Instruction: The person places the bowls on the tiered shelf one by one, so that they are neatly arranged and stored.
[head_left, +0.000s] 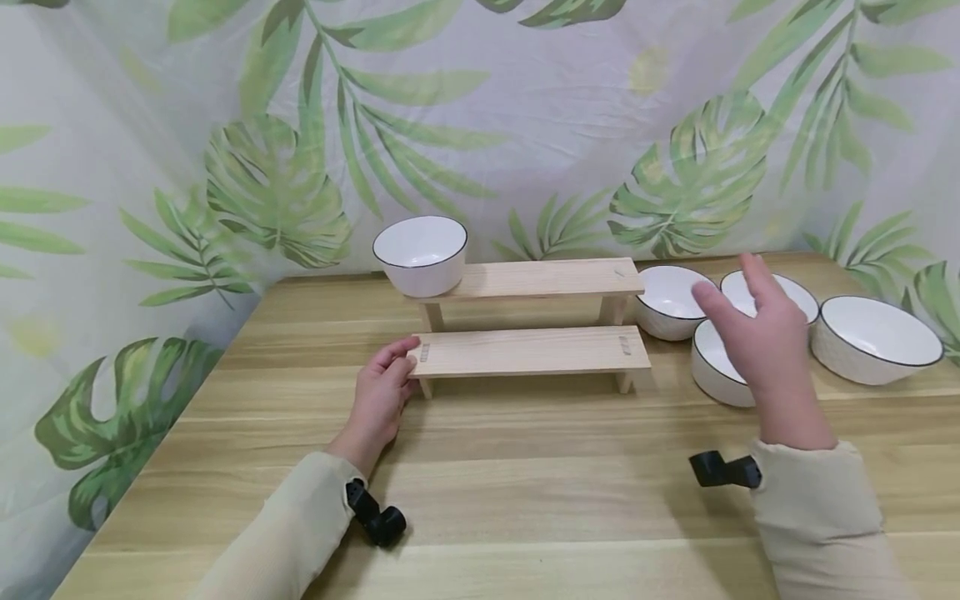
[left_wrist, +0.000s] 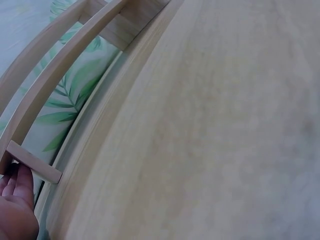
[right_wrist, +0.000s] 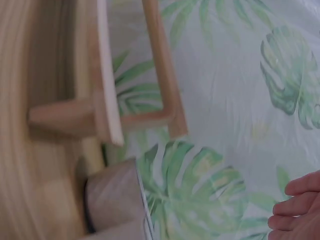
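My left hand (head_left: 381, 402) grips the left end of the low wooden bench (head_left: 525, 352); its fingers (left_wrist: 23, 185) are beside the leg in the left wrist view. Behind it stands a taller wooden bench (head_left: 543, 278), with a white dark-rimmed bowl (head_left: 422, 254) upright on its left end. My right hand (head_left: 776, 350) is raised over the bowls at the right, fingers extended, holding nothing. Partly behind this hand are a front bowl (head_left: 716, 375) and a back bowl (head_left: 791, 296). In the right wrist view, the fingers (right_wrist: 295, 205) show at the lower right edge.
Another white bowl (head_left: 671, 304) stands by the taller bench's right end, and one more bowl (head_left: 873, 342) is farthest right. A wood-grain table (head_left: 525, 492) carries everything. Behind it hangs a leaf-patterned cloth (head_left: 555, 142).
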